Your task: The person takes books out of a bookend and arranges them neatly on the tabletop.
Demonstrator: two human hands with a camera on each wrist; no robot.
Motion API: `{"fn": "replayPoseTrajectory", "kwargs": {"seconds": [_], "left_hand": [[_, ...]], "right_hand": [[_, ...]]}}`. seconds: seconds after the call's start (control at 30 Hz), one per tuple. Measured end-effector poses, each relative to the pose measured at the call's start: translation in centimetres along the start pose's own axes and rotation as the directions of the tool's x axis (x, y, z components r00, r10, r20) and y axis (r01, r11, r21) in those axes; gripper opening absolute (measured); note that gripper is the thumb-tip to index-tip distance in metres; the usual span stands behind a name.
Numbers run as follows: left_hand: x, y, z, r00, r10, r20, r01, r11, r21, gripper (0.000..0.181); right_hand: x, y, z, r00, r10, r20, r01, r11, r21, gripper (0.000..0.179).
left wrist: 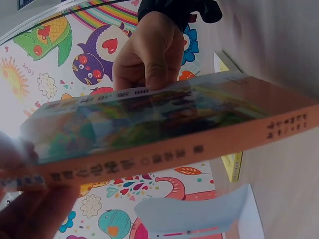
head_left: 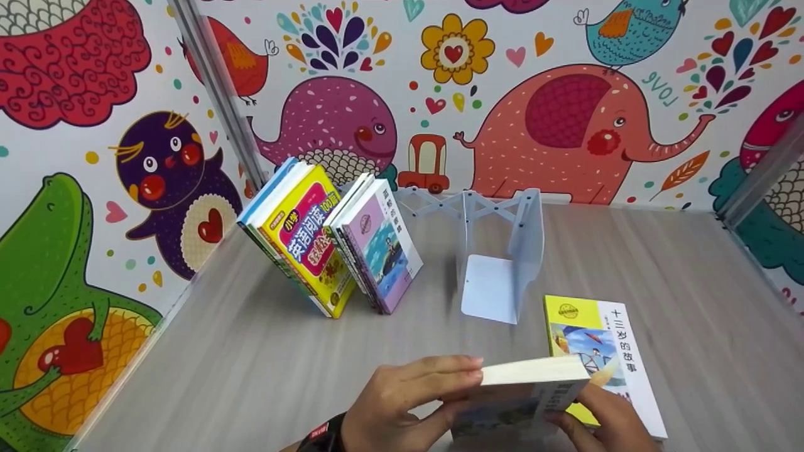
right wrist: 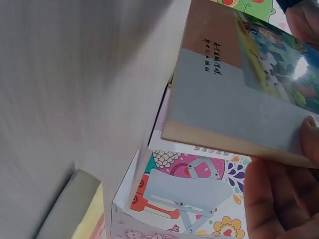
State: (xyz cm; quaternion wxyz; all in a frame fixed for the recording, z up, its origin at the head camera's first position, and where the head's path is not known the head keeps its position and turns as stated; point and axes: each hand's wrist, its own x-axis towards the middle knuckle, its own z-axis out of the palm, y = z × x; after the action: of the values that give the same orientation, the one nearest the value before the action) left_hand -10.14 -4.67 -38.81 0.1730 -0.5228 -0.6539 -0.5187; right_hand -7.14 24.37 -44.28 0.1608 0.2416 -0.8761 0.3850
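Book [head_left: 502,408] sits at 5 o'clock in my head view, held in both hands, page edges up, cover facing the person. Its lower edge runs out of that frame, so I can't tell whether it touches the table [head_left: 207,389]. My left wrist view gets its orange spine and picture cover; lettering there is partly blurred.

Left hand [head_left: 392,402], at 6 o'clock, grips the left end: fingers laid over the top corner, thumb against the near cover, so narrow, just the thickness of what it holds. Black wristband [head_left: 320,437] behind it. Right hand [head_left: 606,417], between 4 and 5 o'clock, pinches the other end, thumb on the near cover; I see its fingers only in part.

From the held one, I get a flat book [head_left: 606,348] at 2 o'clock, yellow and white, cover up, partly hidden behind hand and pages. White stand [head_left: 491,285] at 12 o'clock, upright, lattice running left along the back. Around 10 to 11 o'clock, yellow bunch [head_left: 308,242] and purple bunch [head_left: 383,251] stand tilted leftward, close together. Cartoon wall [head_left: 364,31] spans 10 to 2 o'clock in my head view.
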Motion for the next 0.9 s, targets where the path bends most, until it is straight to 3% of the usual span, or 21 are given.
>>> {"fn": "replayPoseTrajectory", "kwargs": {"seconds": [0.07,0.23,0.4,0.47,0.6,0.73,0.9], "left_hand": [[0.0,0.1,0.0,0.999,-0.028,0.019,0.028,0.999,0.018,0.054],[0.0,0.0,-0.5,0.996,-0.064,0.064,0.051,0.983,0.179,0.055],[-0.3,-0.6,-1.0,0.991,-0.125,0.039,0.11,0.957,0.27,0.045],[-0.5,-0.9,-1.0,0.985,-0.167,0.042,0.15,0.95,0.275,0.041],[-0.9,-1.4,-1.0,0.97,-0.235,0.07,0.209,0.942,0.264,0.033],[-1.1,-1.8,-0.9,0.96,-0.268,0.075,0.24,0.934,0.263,0.029],[-1.2,-2.1,-0.8,0.953,-0.291,0.077,0.26,0.925,0.279,0.027]], "right_hand": [[-0.3,0.1,0.0,1.0,-0.009,-0.029,0.01,1.0,0.019,0.053],[-1.0,0.7,-0.3,0.997,0.017,-0.073,-0.011,0.997,0.073,0.048],[-1.5,1.6,-1.6,0.988,0.128,-0.085,-0.114,0.982,0.154,0.035],[-1.7,2.0,-2.3,0.97,0.216,-0.107,-0.2,0.969,0.146,0.028],[-1.8,3.1,-3.9,0.906,0.39,-0.163,-0.385,0.921,0.062,0.024],[-1.7,4.7,-5.4,0.814,0.551,-0.186,-0.559,0.829,0.006,0.04],[-1.7,7.2,-6.5,0.713,0.672,-0.199,-0.685,0.729,0.009,0.051]]}}
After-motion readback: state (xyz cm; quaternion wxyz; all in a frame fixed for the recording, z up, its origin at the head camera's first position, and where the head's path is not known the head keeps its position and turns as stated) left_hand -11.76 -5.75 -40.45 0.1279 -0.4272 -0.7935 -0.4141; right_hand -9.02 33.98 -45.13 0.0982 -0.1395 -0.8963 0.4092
